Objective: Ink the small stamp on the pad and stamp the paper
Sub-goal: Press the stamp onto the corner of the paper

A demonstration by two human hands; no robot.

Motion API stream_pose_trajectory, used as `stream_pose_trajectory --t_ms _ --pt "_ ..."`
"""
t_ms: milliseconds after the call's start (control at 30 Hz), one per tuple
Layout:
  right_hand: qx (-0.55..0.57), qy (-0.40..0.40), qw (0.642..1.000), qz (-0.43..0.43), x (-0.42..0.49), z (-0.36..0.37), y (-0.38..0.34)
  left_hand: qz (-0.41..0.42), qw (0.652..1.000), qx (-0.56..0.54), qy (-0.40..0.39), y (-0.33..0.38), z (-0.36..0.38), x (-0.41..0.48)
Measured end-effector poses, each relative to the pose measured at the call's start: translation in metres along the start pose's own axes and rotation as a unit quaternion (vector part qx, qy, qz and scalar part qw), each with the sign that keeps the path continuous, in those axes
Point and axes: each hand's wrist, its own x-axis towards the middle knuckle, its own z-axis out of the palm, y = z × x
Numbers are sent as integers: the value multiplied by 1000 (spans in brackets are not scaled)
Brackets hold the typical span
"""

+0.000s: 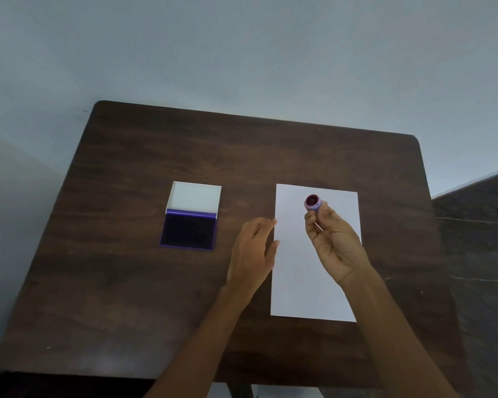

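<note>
Holding the small stamp between thumb and fingertips, the right hand hangs above the upper part of the white paper, the stamp's dark round face tilted up toward the camera. Just beside the paper's left edge, the left hand rests palm down with fingers loosely spread, holding nothing. Well to the left on the dark wooden table, the purple ink pad lies open, its white lid folded back.

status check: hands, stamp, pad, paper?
Right hand holds small stamp above paper, face up. Left hand open at paper's left edge. Ink pad lid open, unobstructed. No mark visible on paper.
</note>
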Motion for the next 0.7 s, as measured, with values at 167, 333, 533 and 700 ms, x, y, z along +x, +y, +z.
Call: stream_pose_trajectory --t_ms 167,333,533,700 --pt "-6 3 1000 0 34 -15 -18 -17 999 17 -30 1 25 24" --pt "-371 71 917 -132 63 -20 -11 -34 997 47 -59 -4 32 49" --pt "-582 98 750 -297 101 -15 3 -2 995 62 -78 -8 31 69" --pt "-659 54 678 -322 119 -2 10 31 992 81 -95 -14 31 78"
